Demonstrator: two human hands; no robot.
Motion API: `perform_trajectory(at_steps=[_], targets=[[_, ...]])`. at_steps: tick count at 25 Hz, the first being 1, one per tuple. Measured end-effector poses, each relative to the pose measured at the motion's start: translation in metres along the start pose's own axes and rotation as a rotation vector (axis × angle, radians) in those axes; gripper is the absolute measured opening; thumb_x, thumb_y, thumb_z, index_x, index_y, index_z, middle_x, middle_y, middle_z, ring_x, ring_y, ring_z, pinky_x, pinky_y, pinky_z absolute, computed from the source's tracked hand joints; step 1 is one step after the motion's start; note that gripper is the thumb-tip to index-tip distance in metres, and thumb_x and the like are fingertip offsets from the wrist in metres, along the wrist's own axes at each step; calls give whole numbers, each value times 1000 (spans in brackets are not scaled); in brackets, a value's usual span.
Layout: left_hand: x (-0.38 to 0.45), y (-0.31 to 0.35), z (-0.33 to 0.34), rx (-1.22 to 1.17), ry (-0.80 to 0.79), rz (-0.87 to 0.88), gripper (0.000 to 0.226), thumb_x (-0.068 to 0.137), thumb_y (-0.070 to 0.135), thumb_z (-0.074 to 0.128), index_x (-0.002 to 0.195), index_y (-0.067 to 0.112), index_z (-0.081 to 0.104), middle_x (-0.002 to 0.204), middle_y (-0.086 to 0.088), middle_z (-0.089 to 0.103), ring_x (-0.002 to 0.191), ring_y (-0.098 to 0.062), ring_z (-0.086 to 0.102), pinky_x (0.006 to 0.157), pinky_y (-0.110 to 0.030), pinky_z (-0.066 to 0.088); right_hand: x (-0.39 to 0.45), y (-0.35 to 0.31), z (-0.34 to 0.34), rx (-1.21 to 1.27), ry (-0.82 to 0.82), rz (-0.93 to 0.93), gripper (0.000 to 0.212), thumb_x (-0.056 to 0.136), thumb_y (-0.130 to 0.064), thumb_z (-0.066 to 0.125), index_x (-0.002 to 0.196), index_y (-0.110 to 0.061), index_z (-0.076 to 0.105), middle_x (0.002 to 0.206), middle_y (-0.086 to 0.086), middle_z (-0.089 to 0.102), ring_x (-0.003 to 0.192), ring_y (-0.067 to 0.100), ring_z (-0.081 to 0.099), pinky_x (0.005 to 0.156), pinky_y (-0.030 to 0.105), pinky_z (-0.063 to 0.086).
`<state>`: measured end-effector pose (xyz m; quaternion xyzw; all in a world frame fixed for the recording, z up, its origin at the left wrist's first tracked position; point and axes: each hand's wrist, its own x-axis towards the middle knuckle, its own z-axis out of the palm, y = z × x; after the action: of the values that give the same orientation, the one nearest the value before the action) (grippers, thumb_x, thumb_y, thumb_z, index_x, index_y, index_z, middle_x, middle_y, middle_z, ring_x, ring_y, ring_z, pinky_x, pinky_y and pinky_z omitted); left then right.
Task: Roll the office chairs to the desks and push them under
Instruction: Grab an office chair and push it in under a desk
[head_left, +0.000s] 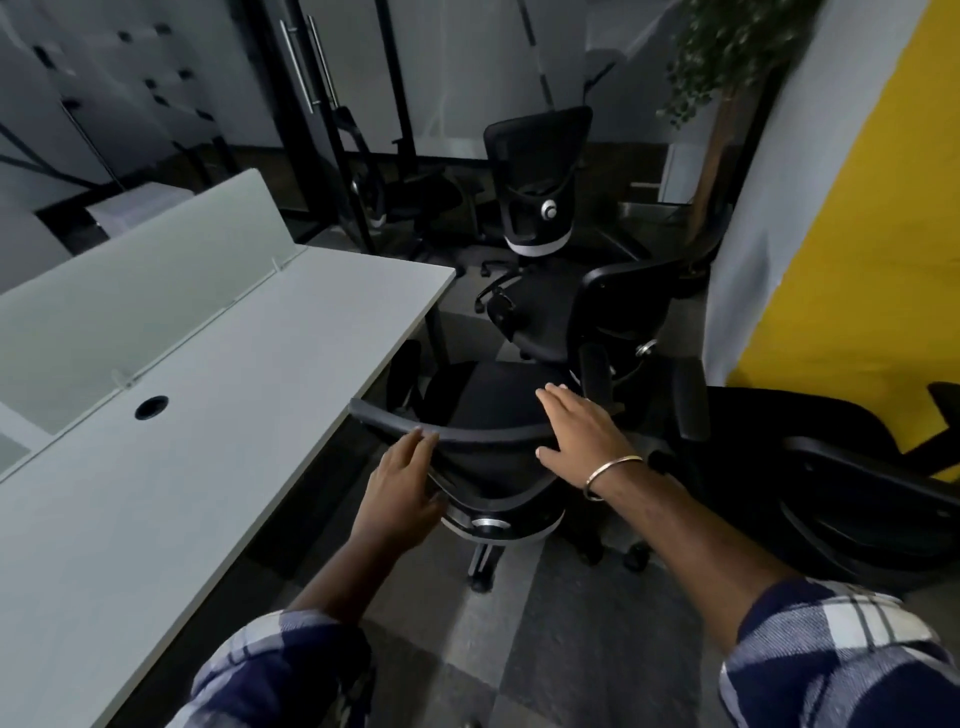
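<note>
Four black office chairs can be counted, and there are one white desk (218, 415) and two hands. The nearest chair (483, 410) stands just beside the right edge of the desk, with its back turned to the person and its seat not yet under the desk top. The left hand (400, 488) lies with relaxed, nearly straight fingers at the top bar of the backrest, and the fingertips touch the bar. The right hand (582, 436), which wears a thin metal bangle (613, 475), is spread flat over the right part of the same bar; I cannot tell if the palm really presses on it. A second chair (540, 187) stands farther away near the far corner of the desk, with its mesh back upright. A third chair (623, 306) is between these two, and its seat and base are mostly covered by the others. A fourth chair (841, 467) at the right is cut off by the picture edge, so only its back and one armrest show. The whole view is a little blurred. On the desk there are a frosted divider panel (124, 291) and one round cable hole (151, 407). Behind stand a glass door (311, 78) with long handles, a green plant (727, 57) and a yellow wall (872, 234). Both checked sleeves (831, 654) show at the bottom.
</note>
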<state>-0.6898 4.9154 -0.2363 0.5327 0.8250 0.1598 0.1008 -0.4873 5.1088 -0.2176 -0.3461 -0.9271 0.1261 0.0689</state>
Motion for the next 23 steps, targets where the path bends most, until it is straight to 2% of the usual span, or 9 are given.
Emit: perform_trajectory(at_steps=[3, 5, 8, 13, 17, 23], targets=[[49, -23, -1, 98, -30, 16, 96, 90, 34, 73, 167, 25, 15, 174, -4, 12, 160, -27, 10, 128, -49, 23, 27, 14, 20, -80, -176, 73, 87, 96, -38, 65, 164, -14, 17, 171, 4, 17, 159, 20, 10, 129, 43, 12], [75, -40, 2, 201, -125, 41, 92, 93, 36, 69, 166, 25, 16, 174, -3, 15, 161, -25, 6, 129, -47, 17, 31, 21, 33, -104, -268, 101, 85, 94, -38, 68, 162, -14, 24, 167, 4, 25, 158, 20, 14, 128, 41, 14], [96, -64, 12, 284, -237, 66, 77, 94, 42, 63, 161, 30, 28, 168, 2, 28, 161, -24, 11, 129, -48, 14, 39, 23, 45, -118, -255, 141, 76, 92, -39, 70, 155, -16, 36, 158, 4, 40, 153, 22, 27, 126, 37, 19], [109, -70, 28, 369, -185, 90, 65, 82, 44, 69, 142, 31, 45, 143, 5, 50, 145, -25, 37, 128, -51, 13, 51, 8, 54, -195, -260, 254, 64, 91, -42, 68, 146, -18, 47, 150, 2, 48, 148, 23, 33, 129, 41, 12], [106, -73, 35, 343, -143, 97, 59, 80, 42, 69, 133, 26, 49, 132, 2, 53, 136, -28, 44, 127, -53, 14, 53, -1, 59, -200, -265, 321, 61, 90, -42, 67, 144, -19, 49, 148, 0, 50, 145, 22, 36, 129, 41, 12], [93, -79, 36, 309, -149, 129, 57, 86, 44, 62, 138, 29, 45, 137, 2, 50, 141, -26, 41, 128, -52, 12, 38, -19, 63, -190, -259, 347, 65, 90, -43, 67, 147, -18, 46, 148, 1, 49, 143, 23, 38, 127, 40, 19]])
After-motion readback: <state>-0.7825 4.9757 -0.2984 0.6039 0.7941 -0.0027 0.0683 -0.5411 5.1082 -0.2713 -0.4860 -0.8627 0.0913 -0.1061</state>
